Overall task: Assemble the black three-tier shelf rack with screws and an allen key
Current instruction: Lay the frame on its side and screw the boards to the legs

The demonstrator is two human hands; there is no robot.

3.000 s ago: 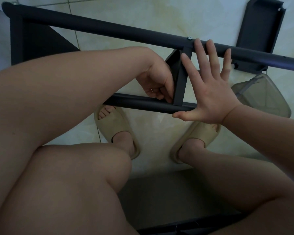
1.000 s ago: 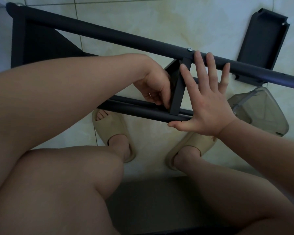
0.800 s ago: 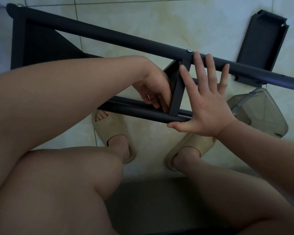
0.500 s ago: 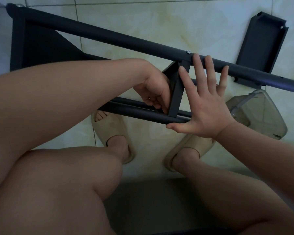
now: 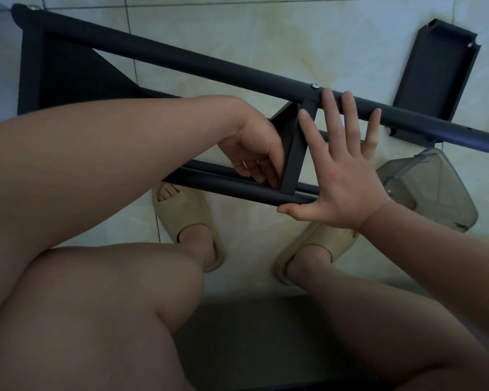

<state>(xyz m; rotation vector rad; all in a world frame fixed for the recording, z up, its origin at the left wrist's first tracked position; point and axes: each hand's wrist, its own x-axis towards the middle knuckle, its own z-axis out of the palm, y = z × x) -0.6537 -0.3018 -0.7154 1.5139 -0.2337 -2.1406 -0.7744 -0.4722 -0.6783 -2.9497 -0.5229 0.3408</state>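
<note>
Our right hand (image 5: 342, 176) lies flat and wide open, fingers spread, holding nothing. Its palm presses against the rack: the thumb runs along the lower tube (image 5: 223, 187) and the fingertips (image 5: 329, 100) reach across the upper tube (image 5: 209, 66). Just beyond the fingertips, a silver screw (image 5: 314, 86) sits in the upper tube.

Between our two hands stands the middle shelf panel (image 5: 292, 159), seen edge-on and spanning from one tube to the other. It touches the right index finger on one side and the left knuckles on the other.

Our left hand (image 5: 254, 153) is tucked in where that panel meets the lower tube. Its fingers curl down against the joint. A small pale glint shows among them, but we cannot tell whether they pinch a key, a screw or nothing at all.

Well away from the left wrist, the rack's end panel (image 5: 68, 80) closes the frame.

Past the right fingertips, beyond the upper tube, a loose black shelf panel (image 5: 435, 80) lies on the tiled floor (image 5: 266, 32). Near the right wrist sits a clear plastic container (image 5: 435, 190). Below both hands are our beige slippers (image 5: 187, 221).
</note>
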